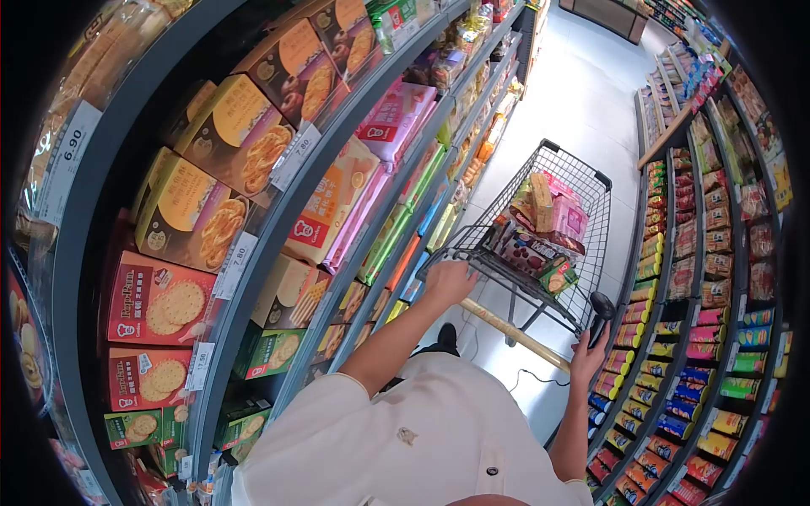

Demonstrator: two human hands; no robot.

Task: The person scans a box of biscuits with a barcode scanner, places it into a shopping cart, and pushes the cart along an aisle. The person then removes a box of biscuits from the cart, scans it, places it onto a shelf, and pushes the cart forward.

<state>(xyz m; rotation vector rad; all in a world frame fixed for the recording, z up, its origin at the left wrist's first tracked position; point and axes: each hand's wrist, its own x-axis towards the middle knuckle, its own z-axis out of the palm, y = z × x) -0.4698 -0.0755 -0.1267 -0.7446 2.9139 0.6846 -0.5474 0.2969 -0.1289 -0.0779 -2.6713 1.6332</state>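
A person stands in a supermarket aisle behind a wire shopping cart [540, 228], seen from above through a strongly curved lens. The left hand [447, 282] rests on the near left corner of the cart's basket rim, fingers curled over the wire, which looks like a steadying hold on the cart. The right hand [588, 354] is closed around a dark handheld device [601, 308], possibly a scanner; a thin cable [540, 379] trails from below it toward the floor [582, 93]. A wooden handle bar [515, 337] runs between the two hands at the cart's near end, and neither hand grips it.

The cart sits in the middle of the aisle, its basket filled with packets [544, 228], stacked loosely toward the near side; their labels are too small to read. On the left shelves [278, 228], cracker and biscuit boxes [160, 304] face outward with price tags [228, 266] on the shelf edges. On the right shelves [717, 278], rows of small colourful packs stand upright.

The cart's wheels are barely visible, the device's front is hidden by the fingers, and the person's cream shirt [422, 438] blocks the lower body. The dark rim of the lens cuts off both shelf ends.
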